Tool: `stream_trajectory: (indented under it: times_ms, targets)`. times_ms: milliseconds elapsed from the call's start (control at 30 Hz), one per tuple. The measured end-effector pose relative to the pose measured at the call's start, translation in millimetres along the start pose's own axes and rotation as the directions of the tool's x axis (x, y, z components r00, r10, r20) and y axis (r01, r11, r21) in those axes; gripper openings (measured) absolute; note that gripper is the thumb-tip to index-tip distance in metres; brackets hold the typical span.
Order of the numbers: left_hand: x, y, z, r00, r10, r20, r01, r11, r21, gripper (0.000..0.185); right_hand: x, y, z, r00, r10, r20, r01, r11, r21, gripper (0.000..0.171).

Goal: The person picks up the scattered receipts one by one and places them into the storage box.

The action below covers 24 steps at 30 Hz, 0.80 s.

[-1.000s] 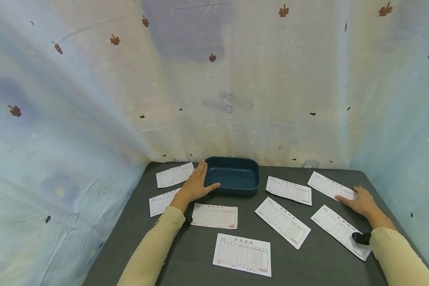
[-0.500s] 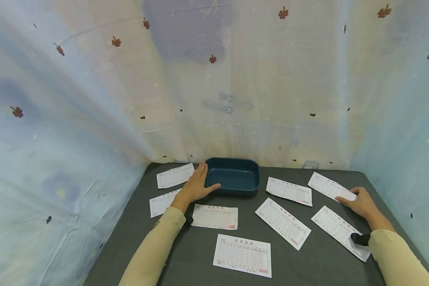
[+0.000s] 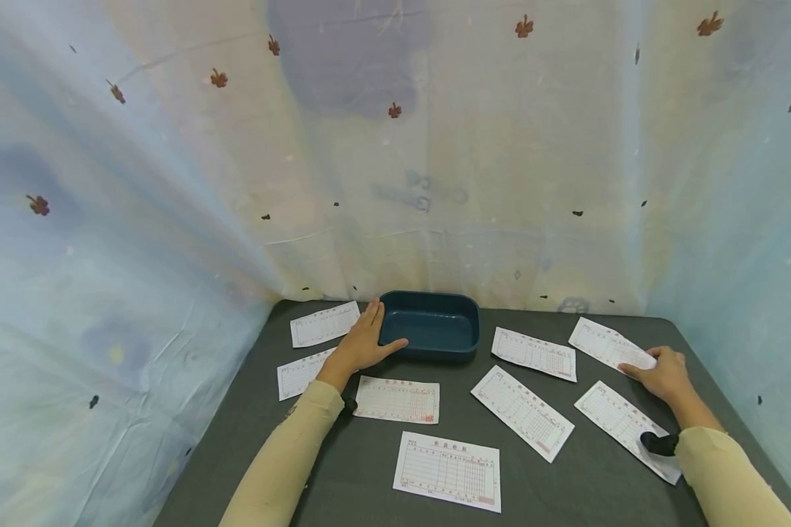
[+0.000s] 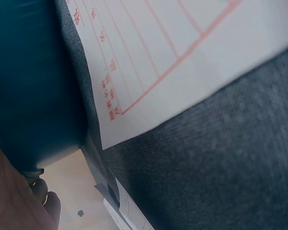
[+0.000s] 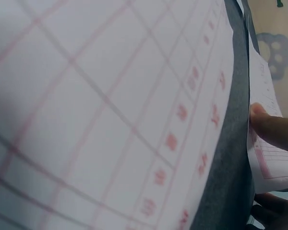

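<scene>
While both sleeved forearms extend forward over the dark table (image 3: 369,468), the left hand (image 3: 362,344) rests against the left end of the blue tray (image 3: 430,331), which stands at the back centre of the table near the cloth backdrop (image 3: 395,183). Its fingers lie straight along the tray's side and its thumb points along the near wall; it grasps nothing. The right hand (image 3: 662,373) lies at the far right, its fingers bent over the near end of a paper form (image 3: 606,342). Whether it grips or merely presses the form cannot be determined from the head view.

The left wrist view shows the tray wall (image 4: 33,86) close up, with the corner of another form (image 4: 173,57) lying flat just beside it, a detail the head view shows only at small size. The right wrist view shows a fingertip (image 5: 273,129) pressed on the form's edge (image 5: 269,158), and a second form (image 5: 110,120) fills the foreground beneath the wrist.

Seven more forms lie scattered around the tray: two to its left (image 3: 324,323), one under the left wrist (image 3: 397,400), three to the right (image 3: 532,352) and one nearest the person (image 3: 448,470).
</scene>
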<state>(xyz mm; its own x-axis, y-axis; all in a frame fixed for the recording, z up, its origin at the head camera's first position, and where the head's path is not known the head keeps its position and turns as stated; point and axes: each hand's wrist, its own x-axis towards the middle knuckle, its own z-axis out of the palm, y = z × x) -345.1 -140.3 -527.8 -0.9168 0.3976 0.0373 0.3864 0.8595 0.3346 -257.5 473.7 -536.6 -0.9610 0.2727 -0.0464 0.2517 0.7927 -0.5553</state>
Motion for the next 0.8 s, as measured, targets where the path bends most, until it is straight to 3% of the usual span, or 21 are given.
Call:
stream_trajectory:
  times_ms: [200, 433, 667, 800]
  targets:
    - [-1.9, 1.6, -1.4, 1.000, -0.002, -0.002, 0.002, 1.000, 0.002, 0.115, -2.7, -7.1, 2.4, 0.998, 0.039, -0.046, -0.038, 0.999, 0.006, 0.069]
    - [-2.4, 3.5, -2.3, 1.000, -0.002, 0.007, 0.002, 1.000, -0.006, 0.115, -5.1, -11.2, 3.6, 0.994, 0.106, 0.013, -0.107, 0.990, 0.095, 0.072]
    - [-3.2, 3.2, -2.3, 1.000, -0.006, 0.000, 0.006, 1.000, -0.002, 0.114, -6.0, -15.4, -0.2, 0.995, 0.105, 0.001, -0.103, 0.982, 0.157, 0.073]
    - [-3.1, 2.7, -2.3, 1.000, -0.005, -0.004, 0.005, 1.000, 0.001, 0.115, -7.8, -20.4, -2.7, 0.994, 0.096, -0.053, -0.084, 0.978, 0.193, 0.075]
